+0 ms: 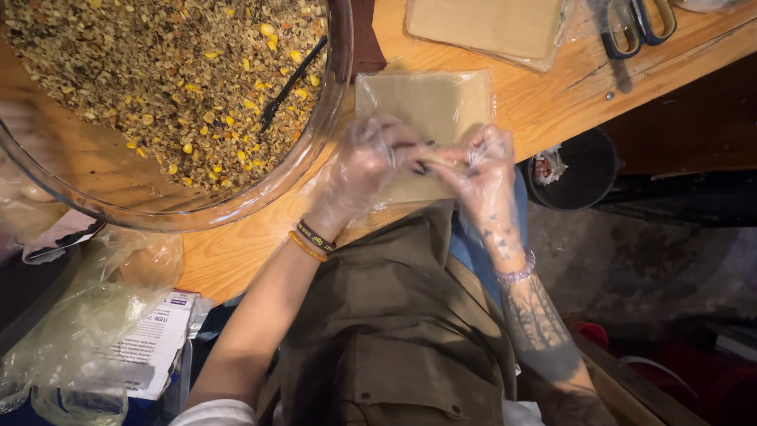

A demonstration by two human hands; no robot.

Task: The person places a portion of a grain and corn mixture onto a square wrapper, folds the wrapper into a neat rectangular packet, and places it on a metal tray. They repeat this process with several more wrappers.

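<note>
Both gloved hands, left hand [364, 170] and right hand [482, 175], pinch the wrapper sheet's [430, 106] near edge.

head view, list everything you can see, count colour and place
glass bowl: one, clear, upper left on the table, holding a brown and yellow grain mix
utensil: one, black, in the mix
wrapper sheet: one, tan, under the hands
wrapper stack: one, tan, top centre
scissors: one, dark handles, top right
table: one, wooden
bin: one, black, right of the table
plastic bags: clear, lower left
left hand: gloved, pinching the sheet's near edge
right hand: gloved, pinching the same edge
</note>
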